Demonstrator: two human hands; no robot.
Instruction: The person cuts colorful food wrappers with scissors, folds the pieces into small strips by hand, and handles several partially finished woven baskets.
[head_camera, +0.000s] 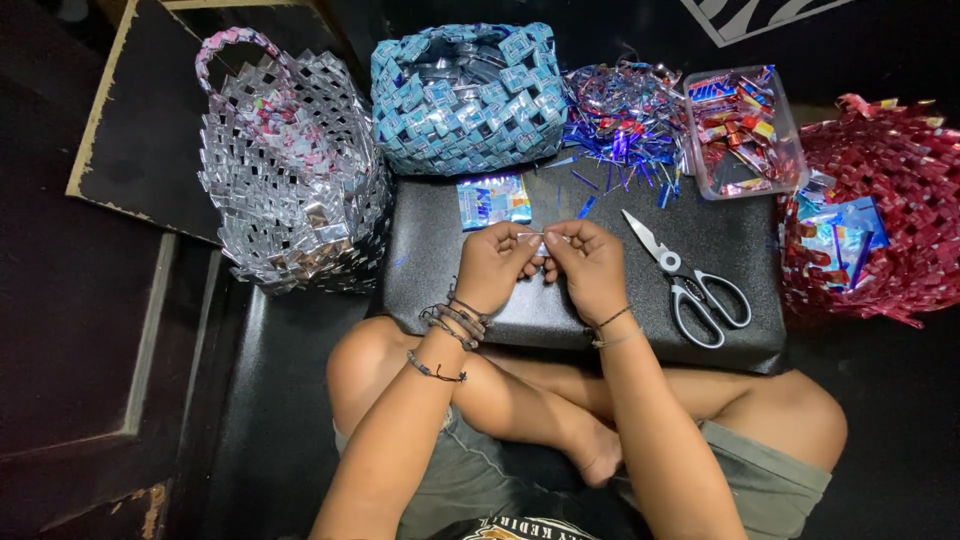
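My left hand (496, 263) and my right hand (590, 264) meet over a black padded board (440, 270) on my lap. Both pinch a small silvery foil strip (541, 240) between their fingertips. A blue foil wrapper (493, 200) lies flat just beyond my left hand. Scissors (690, 280) with grey handles rest on the board to the right of my right hand. Dark bracelets circle my left wrist, thin ones my right.
A silver woven wrapper basket (290, 170) stands at left, a blue woven basket (465, 95) behind the board. Shredded blue foil scraps (620, 120), a clear tub of wrappers (742, 130) and a red woven piece (880, 190) with blue wrappers sit at right. My crossed legs are below.
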